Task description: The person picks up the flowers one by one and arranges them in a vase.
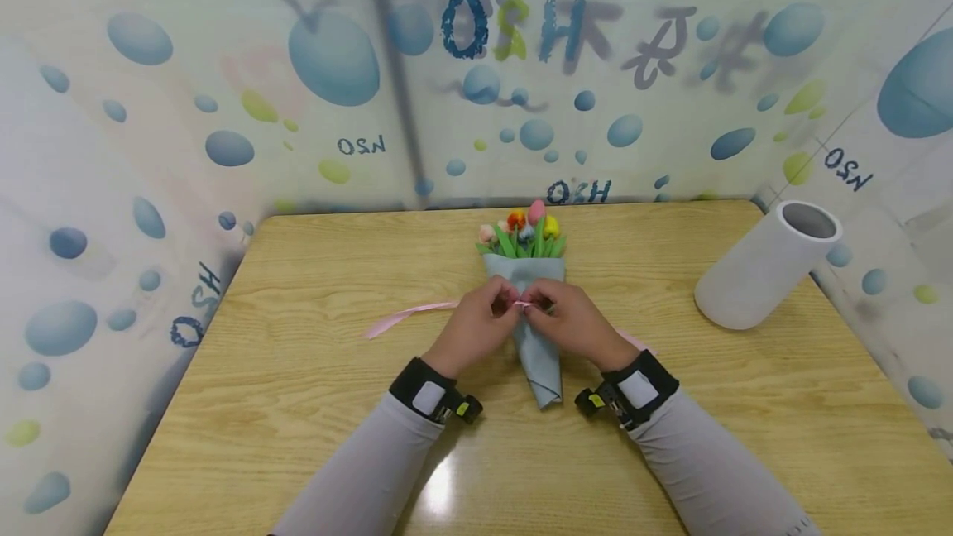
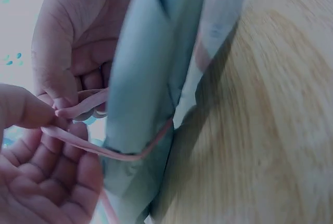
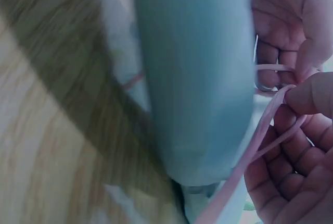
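Note:
A bouquet of tulips [image 1: 538, 213], wrapped in grey-blue paper [image 1: 539, 362], lies on the table with its blooms pointing away from me. A pink ribbon [image 1: 405, 318] runs round the wrapping, as the left wrist view shows. My left hand [image 1: 478, 325] pinches the ribbon between thumb and forefinger. Close against it above the paper, my right hand [image 1: 572, 323] also pinches the ribbon. In the right wrist view a pink strand [image 3: 260, 135] hangs from the right fingers [image 3: 312, 96]. Whether the strands form a knot is hidden by the fingertips.
A white cylindrical vase [image 1: 759, 271] stands at the table's right side. The wooden table [image 1: 298, 387] meets a patterned backdrop [image 1: 462, 139] at its far edge. One ribbon tail stretches left over the table; another shows by the right wrist.

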`<state>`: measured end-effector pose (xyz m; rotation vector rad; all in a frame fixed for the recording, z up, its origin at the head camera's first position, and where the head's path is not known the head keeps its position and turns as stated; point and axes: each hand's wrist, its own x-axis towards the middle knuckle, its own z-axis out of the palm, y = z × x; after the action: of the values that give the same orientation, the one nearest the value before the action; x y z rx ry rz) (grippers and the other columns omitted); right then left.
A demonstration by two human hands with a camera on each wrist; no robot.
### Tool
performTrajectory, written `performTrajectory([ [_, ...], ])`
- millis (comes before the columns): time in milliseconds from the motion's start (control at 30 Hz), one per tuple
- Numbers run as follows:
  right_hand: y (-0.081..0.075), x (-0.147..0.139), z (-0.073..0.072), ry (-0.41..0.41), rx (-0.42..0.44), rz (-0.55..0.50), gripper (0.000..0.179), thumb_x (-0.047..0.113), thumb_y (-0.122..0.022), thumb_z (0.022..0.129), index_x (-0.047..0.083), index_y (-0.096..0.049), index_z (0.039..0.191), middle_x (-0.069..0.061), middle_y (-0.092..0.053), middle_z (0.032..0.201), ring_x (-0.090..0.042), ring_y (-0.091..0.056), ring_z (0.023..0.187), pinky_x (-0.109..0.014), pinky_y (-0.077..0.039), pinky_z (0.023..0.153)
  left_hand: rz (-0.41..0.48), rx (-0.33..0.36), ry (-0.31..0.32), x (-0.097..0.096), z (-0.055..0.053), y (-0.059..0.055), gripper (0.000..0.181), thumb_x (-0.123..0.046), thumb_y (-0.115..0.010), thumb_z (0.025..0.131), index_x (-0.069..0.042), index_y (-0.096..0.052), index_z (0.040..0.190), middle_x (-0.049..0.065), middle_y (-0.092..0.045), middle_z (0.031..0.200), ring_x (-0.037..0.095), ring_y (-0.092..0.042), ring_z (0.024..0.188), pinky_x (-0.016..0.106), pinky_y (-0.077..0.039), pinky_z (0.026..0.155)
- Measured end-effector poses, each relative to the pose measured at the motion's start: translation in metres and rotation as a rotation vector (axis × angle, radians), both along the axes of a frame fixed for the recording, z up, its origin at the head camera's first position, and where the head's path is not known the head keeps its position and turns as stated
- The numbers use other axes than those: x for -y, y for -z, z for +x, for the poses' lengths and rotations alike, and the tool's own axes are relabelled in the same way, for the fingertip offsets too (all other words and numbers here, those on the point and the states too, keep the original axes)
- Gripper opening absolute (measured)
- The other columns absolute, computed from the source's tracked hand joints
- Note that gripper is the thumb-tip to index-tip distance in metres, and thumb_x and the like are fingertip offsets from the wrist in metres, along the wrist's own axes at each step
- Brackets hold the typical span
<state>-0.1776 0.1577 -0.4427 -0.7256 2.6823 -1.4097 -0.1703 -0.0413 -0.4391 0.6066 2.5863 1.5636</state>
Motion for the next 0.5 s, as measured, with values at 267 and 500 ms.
performTrajectory([
  [267,-0.010,-0.002,0.003,0.029,0.071,-0.095,0.005,0.013,-0.066,0.101,0.010,-0.070,0.103,-0.003,-0.070,0.096,-0.017,-0.061,0.091,-0.030,-0.052,0.080,0.135,0.057,0.034,0.005,-0.001,-0.005,0.008,-0.017,-0.064,0.102,-0.013,-0.062,0.108,0.002,-0.063,0.096,0.017,-0.059,0.086,0.026,-0.048,0.071],
  [500,-0.013,-0.010,-0.001,0.068,0.163,-0.172,0.014,0.021,-0.065,0.104,0.007,-0.068,0.102,-0.009,-0.065,0.091,-0.019,-0.056,0.077,-0.025,-0.046,0.062,0.227,0.110,0.039,0.012,-0.005,-0.008,0.014,-0.017,-0.064,0.103,-0.006,-0.062,0.112,0.005,-0.063,0.094,0.016,-0.061,0.080,0.025,-0.051,0.067],
])
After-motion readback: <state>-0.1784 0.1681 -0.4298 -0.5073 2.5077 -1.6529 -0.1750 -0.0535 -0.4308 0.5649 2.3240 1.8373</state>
